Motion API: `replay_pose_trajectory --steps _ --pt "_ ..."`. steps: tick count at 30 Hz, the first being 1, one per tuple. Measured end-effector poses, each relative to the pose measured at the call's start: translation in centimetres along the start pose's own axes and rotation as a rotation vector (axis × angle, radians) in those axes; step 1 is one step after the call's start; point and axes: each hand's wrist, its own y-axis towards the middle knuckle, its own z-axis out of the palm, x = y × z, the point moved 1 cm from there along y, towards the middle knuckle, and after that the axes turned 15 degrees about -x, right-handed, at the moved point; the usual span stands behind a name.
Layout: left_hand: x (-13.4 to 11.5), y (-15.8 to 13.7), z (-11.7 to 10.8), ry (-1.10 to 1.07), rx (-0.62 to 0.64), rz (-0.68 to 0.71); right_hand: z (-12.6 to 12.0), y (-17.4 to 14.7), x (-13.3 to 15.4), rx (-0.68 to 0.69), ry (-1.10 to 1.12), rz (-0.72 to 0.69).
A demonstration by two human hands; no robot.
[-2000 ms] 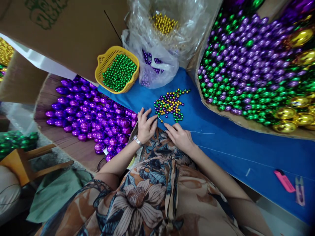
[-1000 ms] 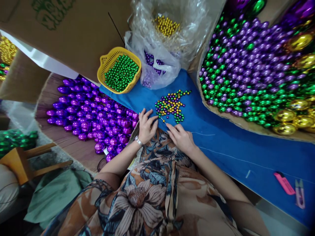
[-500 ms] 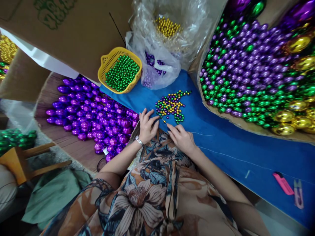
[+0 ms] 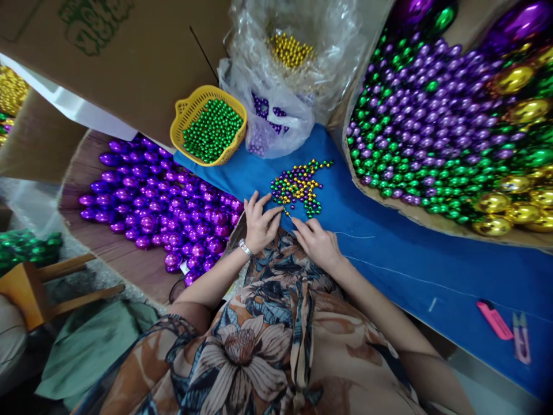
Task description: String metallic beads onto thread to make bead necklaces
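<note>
My right hand [image 4: 318,242] pinches a thin needle [image 4: 286,212] between thumb and fingertips, with a gold bead on it. A white thread [image 4: 358,236] lies on the blue cloth to the right of that hand. On the other side, my left hand [image 4: 260,223] has its fingers spread, with the fingertips near the needle's far end; whether they touch it I cannot tell. Just beyond both hands lies a loose spread of small gold, green and purple beads [image 4: 298,181] on the blue cloth [image 4: 389,253].
A yellow basket [image 4: 177,124] of green beads and plastic bags [image 4: 298,124] with purple and gold beads stand at the back. Cartons of purple ornaments [image 4: 147,207] and mixed beads [image 4: 436,115] flank me. A pink highlighter [image 4: 495,320] and thread snips [image 4: 521,340] lie far right.
The whole view has shifted very slightly. My hands hold nearly the same pose over the needle, and the beads lie as before.
</note>
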Motion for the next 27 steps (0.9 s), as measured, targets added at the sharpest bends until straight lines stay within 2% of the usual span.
replay_pose_trajectory --steps 3,7,12,27 --pt "-0.5 0.0 -0.1 -0.006 0.029 0.014 0.2 0.1 0.0 -0.011 -0.008 -0.004" --pt "-1.3 0.3 -0.3 -0.014 0.033 0.015 0.3 -1.0 -0.7 -0.103 0.033 -0.006" --pt "-1.8 0.6 0.6 0.016 0.066 0.079 0.3 -2.5 -1.5 -0.178 0.026 0.028" --pt "-1.3 0.6 1.0 0.007 0.051 0.029 0.6 -2.1 -1.4 -0.128 0.006 0.065"
